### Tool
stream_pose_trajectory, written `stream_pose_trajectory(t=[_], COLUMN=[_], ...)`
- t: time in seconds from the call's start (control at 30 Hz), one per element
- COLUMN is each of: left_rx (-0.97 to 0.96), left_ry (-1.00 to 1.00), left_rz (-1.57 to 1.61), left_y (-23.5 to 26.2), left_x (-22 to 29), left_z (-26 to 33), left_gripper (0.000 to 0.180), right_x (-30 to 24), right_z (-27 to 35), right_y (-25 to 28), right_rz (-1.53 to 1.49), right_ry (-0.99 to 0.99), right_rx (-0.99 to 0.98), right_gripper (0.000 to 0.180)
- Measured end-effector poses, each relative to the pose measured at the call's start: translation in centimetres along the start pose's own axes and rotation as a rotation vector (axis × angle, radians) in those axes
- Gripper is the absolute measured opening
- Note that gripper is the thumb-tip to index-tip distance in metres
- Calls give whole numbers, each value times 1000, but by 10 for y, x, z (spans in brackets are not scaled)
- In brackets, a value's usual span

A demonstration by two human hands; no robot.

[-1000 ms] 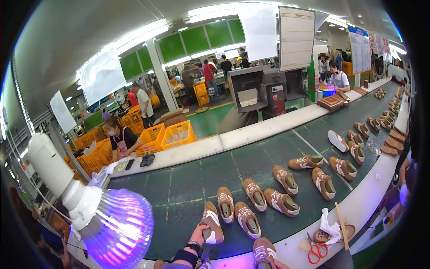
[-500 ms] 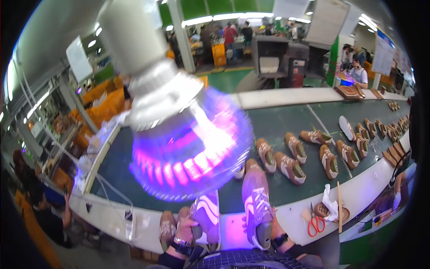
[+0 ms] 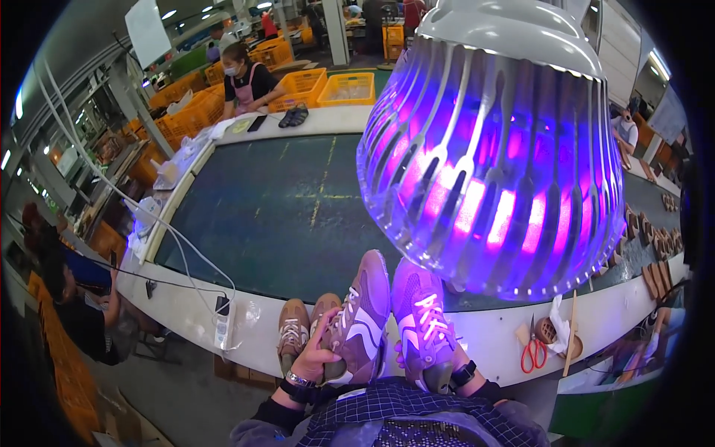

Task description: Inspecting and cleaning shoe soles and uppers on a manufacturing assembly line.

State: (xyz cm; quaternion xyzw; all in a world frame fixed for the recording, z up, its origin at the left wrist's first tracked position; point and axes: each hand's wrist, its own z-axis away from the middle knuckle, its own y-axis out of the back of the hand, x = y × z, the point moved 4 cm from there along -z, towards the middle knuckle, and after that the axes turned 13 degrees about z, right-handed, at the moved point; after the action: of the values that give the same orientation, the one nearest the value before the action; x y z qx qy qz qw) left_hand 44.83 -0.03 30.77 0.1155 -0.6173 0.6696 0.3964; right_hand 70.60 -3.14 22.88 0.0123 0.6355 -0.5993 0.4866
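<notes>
Currently, my left hand (image 3: 314, 360) is curled firmly round the heel of the left shoe (image 3: 363, 328), brown with white trim. My right hand (image 3: 462, 363) grips the right shoe (image 3: 418, 316); that shoe hides most of it, so exact finger spread cannot be told. Both shoes sit side by side above the near counter (image 3: 480, 331), an olive-green form inside each. Across the belt (image 3: 253, 208), one orange crate (image 3: 346, 102) contains pale, see-through material; contents otherwise unclear.
</notes>
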Motion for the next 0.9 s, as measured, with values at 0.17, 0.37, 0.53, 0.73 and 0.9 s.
stream_pose_trajectory(t=[0.17, 0.37, 0.53, 0.73, 0.9], left_rx=[-60, -162, -25, -144, -246], left_ry=[43, -21, 80, 199, 262], left_rz=[-90, 77, 158, 243, 182], left_y=[0, -15, -8, 8, 5], left_x=[5, -7, -26, -24, -14], left_z=[-12, -28, -40, -47, -47], left_gripper=[96, 83, 56, 64, 74], right_x=[-2, -33, -34, -45, -58], right_z=[17, -15, -11, -9, -5], right_y=[4, -30, -38, -48, -33], right_rz=[102, 206, 154, 264, 442], right_ry=[102, 208, 223, 172, 42], right_rx=[82, 194, 234, 260, 198], right_gripper=[92, 92, 96, 86, 74])
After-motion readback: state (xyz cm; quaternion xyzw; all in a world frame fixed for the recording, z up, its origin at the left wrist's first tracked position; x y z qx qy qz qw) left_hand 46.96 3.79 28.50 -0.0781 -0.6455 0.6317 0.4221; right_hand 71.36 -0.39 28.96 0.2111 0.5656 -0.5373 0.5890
